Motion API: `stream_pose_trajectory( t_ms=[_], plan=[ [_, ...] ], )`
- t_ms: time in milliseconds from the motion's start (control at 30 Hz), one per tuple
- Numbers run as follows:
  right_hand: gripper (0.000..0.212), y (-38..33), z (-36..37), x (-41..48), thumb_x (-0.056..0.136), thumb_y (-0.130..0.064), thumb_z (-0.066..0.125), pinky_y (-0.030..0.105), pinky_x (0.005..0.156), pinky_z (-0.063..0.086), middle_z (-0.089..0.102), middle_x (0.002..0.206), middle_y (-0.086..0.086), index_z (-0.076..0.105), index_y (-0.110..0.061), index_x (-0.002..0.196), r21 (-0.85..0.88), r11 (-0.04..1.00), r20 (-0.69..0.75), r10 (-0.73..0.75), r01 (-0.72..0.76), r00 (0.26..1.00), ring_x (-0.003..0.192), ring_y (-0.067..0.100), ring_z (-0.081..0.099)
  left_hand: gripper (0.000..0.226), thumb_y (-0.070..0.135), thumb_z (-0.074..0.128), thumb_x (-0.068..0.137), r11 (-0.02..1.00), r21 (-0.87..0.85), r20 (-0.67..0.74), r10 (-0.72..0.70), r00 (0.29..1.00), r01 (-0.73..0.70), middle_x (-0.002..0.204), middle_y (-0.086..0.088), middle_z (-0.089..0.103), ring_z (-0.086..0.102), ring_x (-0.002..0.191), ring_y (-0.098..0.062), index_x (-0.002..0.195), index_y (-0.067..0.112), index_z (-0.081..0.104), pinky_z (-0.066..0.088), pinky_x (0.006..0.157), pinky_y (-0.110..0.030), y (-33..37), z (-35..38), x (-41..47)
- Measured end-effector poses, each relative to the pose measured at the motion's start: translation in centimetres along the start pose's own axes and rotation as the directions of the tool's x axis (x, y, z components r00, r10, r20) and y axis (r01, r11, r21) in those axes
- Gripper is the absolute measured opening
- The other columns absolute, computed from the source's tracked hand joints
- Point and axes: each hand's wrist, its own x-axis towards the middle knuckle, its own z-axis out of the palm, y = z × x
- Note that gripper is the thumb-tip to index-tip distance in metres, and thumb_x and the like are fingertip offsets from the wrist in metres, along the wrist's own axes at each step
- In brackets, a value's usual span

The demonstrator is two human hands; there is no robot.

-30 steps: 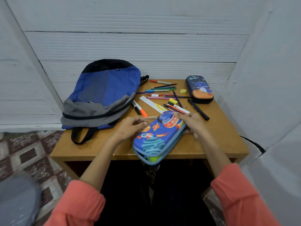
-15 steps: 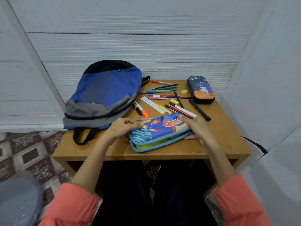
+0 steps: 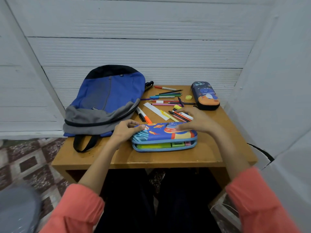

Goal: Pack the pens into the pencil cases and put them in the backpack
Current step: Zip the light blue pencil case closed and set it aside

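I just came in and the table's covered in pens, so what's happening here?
A person in coral sleeves is handling the blue pencil case, flat near the front edge of the table. The left hand grips its left end; the right hand rests on the lid. The case gapes slightly, showing yellow and green items inside. Behind it lie loose pens, a dark pencil case sits at the far right corner, and the backpack lies on the left.

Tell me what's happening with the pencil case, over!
Left hand pinching left end of blue pencil case. Right hand flat on top of it. Case ajar, loose pens behind.
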Motion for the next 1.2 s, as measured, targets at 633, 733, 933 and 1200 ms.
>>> stream_pose_trajectory(
  t_ms=[633, 733, 933, 1200],
  plan=[
    [0.054, -2.3, 4.6, 4.0, 0.064, -0.058, 0.081, 0.042, 0.095, 0.051, 0.048, 0.127, -0.014, 0.056, -0.048, 0.110, 0.134, 0.987, 0.389, -0.136, 0.090, 0.911, 0.111, 0.011, 0.054, 0.024, 0.011, 0.038, 0.104, 0.984, 0.163, 0.324, 0.018, 0.946, -0.074, 0.105, 0.001, 0.063, 0.060, 0.093, -0.005, 0.117, 0.014, 0.058, 0.050, 0.069, -0.015, 0.9, -1.9, 1.7],
    [0.055, -2.2, 4.8, 3.9, 0.062, -0.061, 0.080, 0.042, 0.094, 0.052, 0.048, 0.126, -0.015, 0.056, -0.049, 0.110, 0.138, 0.985, 0.381, -0.148, 0.102, 0.913, 0.111, 0.010, 0.054, 0.021, 0.009, 0.045, 0.101, 0.963, 0.229, 0.300, 0.066, 0.952, -0.139, 0.108, -0.004, 0.065, 0.062, 0.097, -0.012, 0.114, 0.009, 0.062, 0.051, 0.075, -0.019, 0.5, -1.9, 2.1],
    [0.059, -2.1, 4.9, 3.4, 0.061, -0.065, 0.079, 0.041, 0.094, 0.050, 0.046, 0.126, -0.018, 0.052, -0.051, 0.112, 0.102, 0.987, 0.354, -0.150, 0.121, 0.923, 0.111, 0.008, 0.052, 0.012, 0.010, 0.059, 0.095, 0.895, 0.376, 0.080, 0.227, 0.971, -0.241, 0.103, -0.005, 0.070, 0.063, 0.091, -0.010, 0.102, 0.011, 0.069, 0.050, 0.070, -0.016, -0.7, -1.5, 2.2],
    [0.062, -2.3, 5.1, 2.9, 0.059, -0.068, 0.078, 0.041, 0.093, 0.050, 0.047, 0.125, -0.018, 0.052, -0.051, 0.113, 0.058, 0.984, 0.310, -0.178, 0.168, 0.934, 0.111, 0.007, 0.051, 0.009, 0.011, 0.068, 0.089, 0.882, 0.437, -0.124, 0.252, 0.960, -0.175, 0.085, -0.001, 0.072, 0.062, 0.076, -0.005, 0.095, 0.012, 0.076, 0.049, 0.067, -0.018, -0.9, -1.4, 0.7]
  ],
)
